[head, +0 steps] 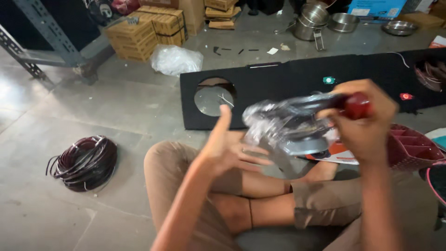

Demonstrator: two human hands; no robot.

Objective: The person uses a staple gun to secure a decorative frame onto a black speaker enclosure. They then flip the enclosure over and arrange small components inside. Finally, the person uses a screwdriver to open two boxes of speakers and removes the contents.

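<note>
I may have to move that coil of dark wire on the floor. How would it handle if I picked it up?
The coil of dark wire would probably sag, since no tie is visible. Loose ends stick out at its left, so strands may snag or unwind. With so many turns, it is likely fairly heavy for its size.

One wire coil (83, 162), one black panel (278, 88), three steel pots (316, 14), one plastic bag (175, 59).

Wire coil (83, 162) lies left of the knees, the board (288, 83) stretches across behind the hands, boxes (146, 30) and pots (320, 18) sit farther back, a tray (411, 148), probably, at right.
</note>
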